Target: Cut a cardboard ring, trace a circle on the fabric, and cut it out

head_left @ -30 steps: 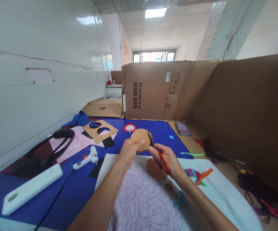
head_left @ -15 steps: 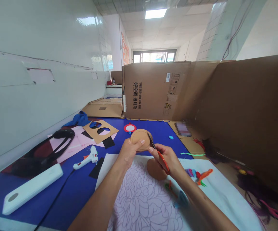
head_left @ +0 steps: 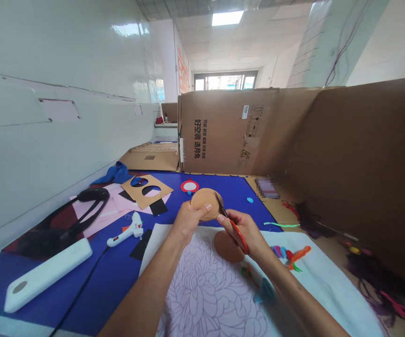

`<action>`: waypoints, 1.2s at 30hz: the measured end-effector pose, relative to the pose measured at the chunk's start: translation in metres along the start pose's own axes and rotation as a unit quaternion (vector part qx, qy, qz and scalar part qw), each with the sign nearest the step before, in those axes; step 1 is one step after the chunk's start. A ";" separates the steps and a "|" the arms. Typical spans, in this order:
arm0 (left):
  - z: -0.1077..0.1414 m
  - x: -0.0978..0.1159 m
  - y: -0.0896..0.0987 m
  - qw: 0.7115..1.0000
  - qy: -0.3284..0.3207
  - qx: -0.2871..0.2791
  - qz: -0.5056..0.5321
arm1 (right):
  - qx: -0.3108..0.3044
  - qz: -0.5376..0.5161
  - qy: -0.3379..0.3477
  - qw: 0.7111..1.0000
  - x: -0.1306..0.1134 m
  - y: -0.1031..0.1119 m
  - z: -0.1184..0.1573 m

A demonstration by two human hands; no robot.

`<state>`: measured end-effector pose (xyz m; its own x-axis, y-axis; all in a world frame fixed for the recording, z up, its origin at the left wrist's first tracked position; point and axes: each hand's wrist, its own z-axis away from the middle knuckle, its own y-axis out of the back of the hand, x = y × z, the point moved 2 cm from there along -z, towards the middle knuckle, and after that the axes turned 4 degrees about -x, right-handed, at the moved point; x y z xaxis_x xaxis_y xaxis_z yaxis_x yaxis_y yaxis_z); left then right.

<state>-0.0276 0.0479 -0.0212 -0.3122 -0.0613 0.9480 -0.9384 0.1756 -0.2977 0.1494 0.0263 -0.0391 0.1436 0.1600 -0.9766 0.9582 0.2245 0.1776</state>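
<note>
The cardboard disc (head_left: 203, 202) is clamped by the left hand (head_left: 189, 221); the red-handled scissors (head_left: 236, 228) are gripped by the right hand (head_left: 245, 230).

Glue gun (head_left: 125, 235) left of the sheet (head_left: 202, 285), disc (head_left: 226, 248) on the sheet, cardboard panel (head_left: 220, 133) behind

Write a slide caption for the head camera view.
Left hand steadies a cardboard disc while right hand holds red-handled scissors at its edge.
</note>
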 end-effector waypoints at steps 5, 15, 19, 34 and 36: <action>0.000 0.001 0.000 1.000 0.003 -0.001 0.008 | -0.001 -0.002 0.013 1.000 0.005 0.002 -0.001; -0.002 0.000 0.004 1.000 0.008 -0.006 -0.003 | -0.005 0.018 0.007 1.000 0.006 0.004 -0.003; -0.003 0.000 0.006 1.000 0.019 -0.006 -0.016 | -0.007 0.022 0.015 1.000 0.009 0.004 -0.004; 0.000 0.007 0.006 0.999 0.027 -0.020 -0.002 | -0.013 0.035 0.016 0.999 0.008 0.007 -0.005; 0.000 0.007 0.006 0.999 0.026 -0.020 -0.002 | -0.015 0.032 0.012 0.999 0.008 0.007 -0.005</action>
<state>-0.0358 0.0491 -0.0164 -0.2986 -0.0109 0.9543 -0.9328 0.2145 -0.2894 0.1559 0.0335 -0.0450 0.1980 0.1988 -0.9598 0.9392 0.2416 0.2438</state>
